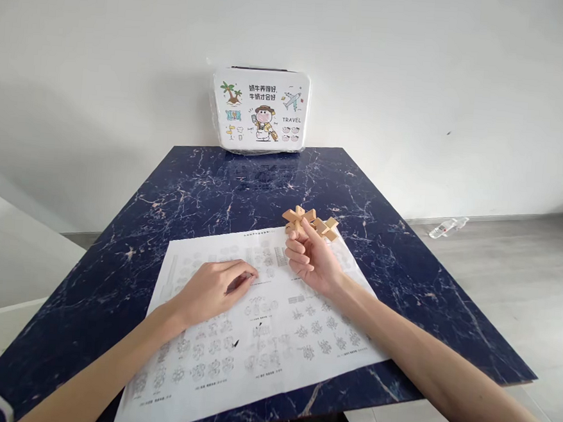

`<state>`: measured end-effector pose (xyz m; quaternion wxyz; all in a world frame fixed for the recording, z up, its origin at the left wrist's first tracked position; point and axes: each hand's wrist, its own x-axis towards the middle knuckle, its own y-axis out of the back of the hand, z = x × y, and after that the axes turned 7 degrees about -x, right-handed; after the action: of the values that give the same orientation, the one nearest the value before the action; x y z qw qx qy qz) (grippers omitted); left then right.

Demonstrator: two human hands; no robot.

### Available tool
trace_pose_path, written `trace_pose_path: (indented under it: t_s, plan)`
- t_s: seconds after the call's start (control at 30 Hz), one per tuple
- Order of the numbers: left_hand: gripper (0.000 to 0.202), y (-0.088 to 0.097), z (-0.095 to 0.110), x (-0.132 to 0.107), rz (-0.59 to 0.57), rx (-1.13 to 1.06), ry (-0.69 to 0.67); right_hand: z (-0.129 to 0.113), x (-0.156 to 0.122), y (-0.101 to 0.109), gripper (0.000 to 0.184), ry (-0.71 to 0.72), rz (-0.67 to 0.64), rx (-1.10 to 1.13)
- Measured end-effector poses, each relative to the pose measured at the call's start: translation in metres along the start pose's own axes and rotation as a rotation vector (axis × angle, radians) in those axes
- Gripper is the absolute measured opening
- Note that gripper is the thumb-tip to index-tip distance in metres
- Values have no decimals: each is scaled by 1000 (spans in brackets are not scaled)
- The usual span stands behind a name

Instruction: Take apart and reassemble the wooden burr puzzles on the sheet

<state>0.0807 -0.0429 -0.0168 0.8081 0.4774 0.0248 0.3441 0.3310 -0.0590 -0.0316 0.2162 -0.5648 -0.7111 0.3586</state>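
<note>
A wooden interlocking puzzle [299, 217] of crossed, light-brown pieces is pinched between the thumb and fingers of my right hand [313, 258], above the far edge of the printed sheet. Just behind that hand is a second wooden puzzle [327, 228], star-shaped and partly hidden by my fingers. My left hand [218, 289] rests on the large white sheet [273, 326], its fingers curled and the thumb tip meeting the fingertips. Nothing shows between them. Rows of small line drawings and captions cover the paper.
The dark blue marbled table [205, 193] narrows toward a white wall. At its far edge a white case [260, 110] with cartoon prints, wrapped in clear plastic, leans against the wall. A clear plastic bottle [448, 227] lies on the grey floor at the right.
</note>
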Motion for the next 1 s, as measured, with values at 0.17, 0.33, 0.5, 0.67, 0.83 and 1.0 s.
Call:
trace_pose_path:
  t_s: [0.17, 0.33, 0.5, 0.67, 0.83, 1.0]
  plan:
    - [19, 0, 0, 0, 12, 8, -2, 1, 4, 5, 34, -118, 8, 95]
    - [18, 0, -1, -1, 12, 6, 3, 2, 5, 4, 31, -148, 38, 142]
    - [19, -1, -1, -2, 7, 6, -2, 3, 5, 0, 31, -120, 106, 169]
    - [18, -1, -2, 1, 5, 19, -8, 0, 4, -3, 30, -96, 128, 179]
    - [20, 1, -2, 3, -12, 0, -2, -7, 5, -2, 26, -76, 117, 202]
    - [20, 1, -1, 3, -11, 5, -5, -5, 5, -2, 28, -39, 128, 146]
